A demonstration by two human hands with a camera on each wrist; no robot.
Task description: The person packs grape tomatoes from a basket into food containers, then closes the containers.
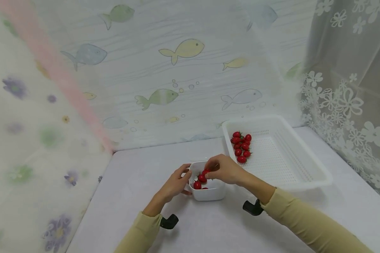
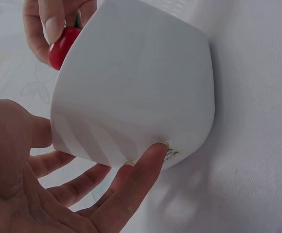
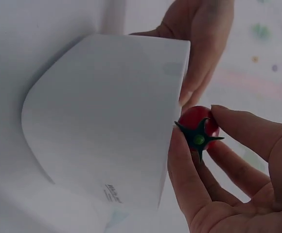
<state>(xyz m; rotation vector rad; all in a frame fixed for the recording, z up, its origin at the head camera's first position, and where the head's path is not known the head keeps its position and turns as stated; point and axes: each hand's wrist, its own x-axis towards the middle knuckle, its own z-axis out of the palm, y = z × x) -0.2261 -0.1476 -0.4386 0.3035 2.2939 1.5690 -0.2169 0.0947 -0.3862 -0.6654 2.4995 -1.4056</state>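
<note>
A small white square container (image 1: 209,195) stands on the white-covered table. My left hand (image 1: 175,182) holds it at its left side, thumb by the rim and fingertips against the outer wall (image 2: 131,63). Over the opening, my right hand (image 1: 225,170) pinches a red cherry tomato (image 3: 192,115) with a green star-shaped stem between thumb and fingers, right at the rim. Several cherry tomatoes (image 1: 197,185) lie inside the container; its near wall hides part of the inside.
A large white perforated basket (image 1: 269,154) stands at the back right, with several cherry tomatoes (image 1: 241,159) grouped along its left side. Fish-patterned curtain (image 1: 190,88) hangs behind the table, and a lace curtain (image 1: 348,105) borders the right. A dark wrist piece (image 1: 252,208) juts from the right sleeve.
</note>
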